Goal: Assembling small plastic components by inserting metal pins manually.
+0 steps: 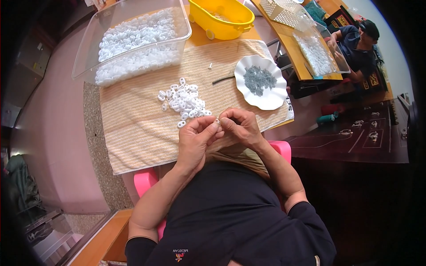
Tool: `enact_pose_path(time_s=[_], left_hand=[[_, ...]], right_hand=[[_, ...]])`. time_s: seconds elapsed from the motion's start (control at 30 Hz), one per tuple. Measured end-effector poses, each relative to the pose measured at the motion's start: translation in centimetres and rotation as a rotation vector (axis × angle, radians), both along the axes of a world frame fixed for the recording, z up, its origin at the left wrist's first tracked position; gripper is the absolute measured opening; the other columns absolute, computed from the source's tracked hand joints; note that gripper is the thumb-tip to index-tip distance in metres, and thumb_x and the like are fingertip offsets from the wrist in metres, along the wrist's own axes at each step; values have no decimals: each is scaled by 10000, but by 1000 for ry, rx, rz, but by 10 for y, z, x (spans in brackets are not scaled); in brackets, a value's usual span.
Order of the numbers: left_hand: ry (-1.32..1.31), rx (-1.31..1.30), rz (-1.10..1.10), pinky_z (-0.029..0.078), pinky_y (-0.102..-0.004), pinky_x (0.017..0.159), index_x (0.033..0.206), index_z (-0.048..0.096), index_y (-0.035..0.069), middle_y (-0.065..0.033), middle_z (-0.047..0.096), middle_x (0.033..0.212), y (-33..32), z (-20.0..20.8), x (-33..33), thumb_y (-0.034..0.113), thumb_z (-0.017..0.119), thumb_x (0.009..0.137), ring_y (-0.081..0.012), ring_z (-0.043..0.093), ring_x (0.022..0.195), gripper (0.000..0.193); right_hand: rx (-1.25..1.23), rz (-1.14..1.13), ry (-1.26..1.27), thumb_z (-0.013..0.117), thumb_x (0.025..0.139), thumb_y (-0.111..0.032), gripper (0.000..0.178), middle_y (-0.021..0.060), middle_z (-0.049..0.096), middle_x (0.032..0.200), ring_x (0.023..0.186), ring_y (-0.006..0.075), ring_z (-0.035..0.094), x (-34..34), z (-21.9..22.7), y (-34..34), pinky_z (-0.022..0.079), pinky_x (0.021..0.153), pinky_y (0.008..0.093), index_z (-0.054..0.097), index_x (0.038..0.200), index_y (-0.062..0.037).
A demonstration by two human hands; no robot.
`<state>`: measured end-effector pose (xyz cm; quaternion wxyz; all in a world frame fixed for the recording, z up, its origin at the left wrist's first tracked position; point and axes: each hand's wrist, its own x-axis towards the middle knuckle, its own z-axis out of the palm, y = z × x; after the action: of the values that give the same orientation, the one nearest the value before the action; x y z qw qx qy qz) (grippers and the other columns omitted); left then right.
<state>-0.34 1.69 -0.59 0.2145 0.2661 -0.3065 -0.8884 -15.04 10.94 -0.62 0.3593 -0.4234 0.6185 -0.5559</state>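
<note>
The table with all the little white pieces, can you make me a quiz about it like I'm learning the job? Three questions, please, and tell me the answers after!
1. Pick one: what colour is the wheeled tub?
A) red
B) yellow
C) green

2. True or false: the wavy-edged plate is to the right of the loose pile of white pieces.

3. Fill in: the left hand and the right hand come together at their ______.

Key: 1. B, yellow. 2. True. 3. Fingertips.
</note>
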Motion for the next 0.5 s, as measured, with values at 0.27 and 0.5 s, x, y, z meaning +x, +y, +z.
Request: enact_pose_path(time_s=[0.27, 0.5], left_hand=[[4, -11, 14, 554, -227, 706, 1050, 604, -33, -81, 663, 915, 1, -2, 0, 16, 629, 886, -124, 648, 763, 173], [-3, -122, 56, 550, -230, 710, 1042, 604, -57, -87, 662, 908, 5, -1, 0, 19, 642, 879, -118, 644, 761, 183]], right_hand=[[8, -1, 16, 624, 919, -114, 140, 11, 647, 794, 719, 50, 605, 2, 1, 0, 489, 629, 195, 637, 906, 25], [50, -3, -253, 630, 918, -147, 173, 9, 641, 798, 731, 51, 564, 9, 9, -1, 459, 656, 201, 644, 873, 19]])
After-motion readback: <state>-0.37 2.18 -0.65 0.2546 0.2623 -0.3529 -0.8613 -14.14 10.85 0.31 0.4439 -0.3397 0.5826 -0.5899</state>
